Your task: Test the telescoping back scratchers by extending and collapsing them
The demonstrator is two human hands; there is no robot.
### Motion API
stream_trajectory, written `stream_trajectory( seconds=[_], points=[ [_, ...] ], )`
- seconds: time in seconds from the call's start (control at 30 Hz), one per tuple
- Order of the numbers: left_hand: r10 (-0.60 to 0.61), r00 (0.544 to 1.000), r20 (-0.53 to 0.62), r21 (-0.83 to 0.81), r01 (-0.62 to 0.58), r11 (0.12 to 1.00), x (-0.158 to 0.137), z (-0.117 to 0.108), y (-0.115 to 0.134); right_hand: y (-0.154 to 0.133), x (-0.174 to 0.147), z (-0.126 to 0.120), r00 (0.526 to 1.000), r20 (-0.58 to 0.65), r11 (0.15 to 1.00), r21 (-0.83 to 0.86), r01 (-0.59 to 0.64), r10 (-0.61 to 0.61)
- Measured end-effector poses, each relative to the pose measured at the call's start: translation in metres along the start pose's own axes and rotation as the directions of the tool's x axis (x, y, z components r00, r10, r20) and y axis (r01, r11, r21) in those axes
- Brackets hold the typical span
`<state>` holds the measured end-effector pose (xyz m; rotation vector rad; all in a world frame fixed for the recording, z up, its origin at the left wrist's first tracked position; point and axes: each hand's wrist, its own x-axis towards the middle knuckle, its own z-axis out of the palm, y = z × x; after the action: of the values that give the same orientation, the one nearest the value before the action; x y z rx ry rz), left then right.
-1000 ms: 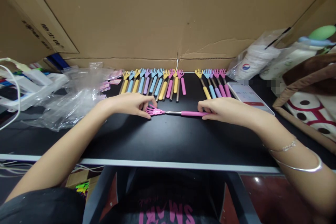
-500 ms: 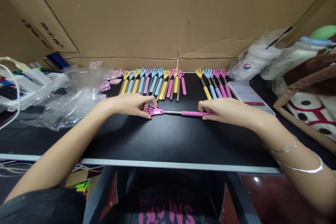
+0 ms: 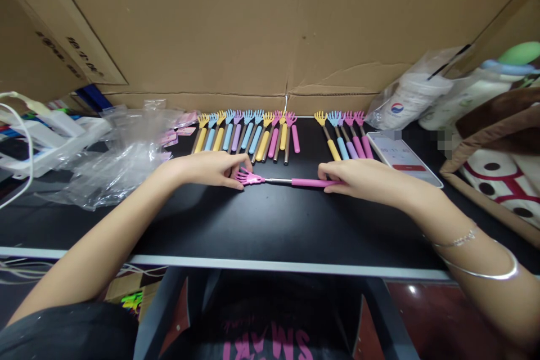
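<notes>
A pink back scratcher [image 3: 310,183] lies crosswise just above the black tabletop, its claw head to the left and part of its metal rod bare. My left hand [image 3: 215,169] is closed at the claw, thumb and fingers about its tips. The handle's right end is pinched in my right hand [image 3: 354,175], and the handle tip is hidden under it. Beyond my hands, several yellow, blue, purple and pink back scratchers [image 3: 253,138] stand side by side in a row, claws pointing away from me. A smaller group of back scratchers [image 3: 341,138] sits to the right.
Crumpled clear plastic bags [image 3: 122,163] lie at left beside a white rack [image 3: 50,143]. To the right are a phone [image 3: 405,157], a bagged cup [image 3: 415,98] with a straw and a brown-handled bag [image 3: 502,163]. A cardboard wall [image 3: 253,28] closes off the back.
</notes>
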<state>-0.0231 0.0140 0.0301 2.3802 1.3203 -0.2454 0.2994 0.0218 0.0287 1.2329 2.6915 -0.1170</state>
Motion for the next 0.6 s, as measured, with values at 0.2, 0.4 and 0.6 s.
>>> stream_trajectory(
  seconds=[0.2, 0.4, 0.6],
  points=[
    [0.004, 1.000, -0.003, -0.002, -0.004, 1.000, 0.0006, 0.0004, -0.0002, -0.0006, -0.0001, 0.0002, 1.000, -0.001, 1.000, -0.011, 0.003, -0.003],
    [0.004, 1.000, -0.003, -0.007, -0.004, 1.000, 0.0010, 0.0009, -0.0006, -0.0015, -0.0003, 0.0002, 1.000, -0.003, 1.000, -0.010, 0.013, -0.013],
    [-0.001, 1.000, -0.003, -0.005, 0.001, 1.000, 0.0008, 0.0009, -0.0004, -0.0021, -0.0009, 0.0010, 1.000, -0.011, 1.000, -0.019, 0.025, -0.025]
  ],
)
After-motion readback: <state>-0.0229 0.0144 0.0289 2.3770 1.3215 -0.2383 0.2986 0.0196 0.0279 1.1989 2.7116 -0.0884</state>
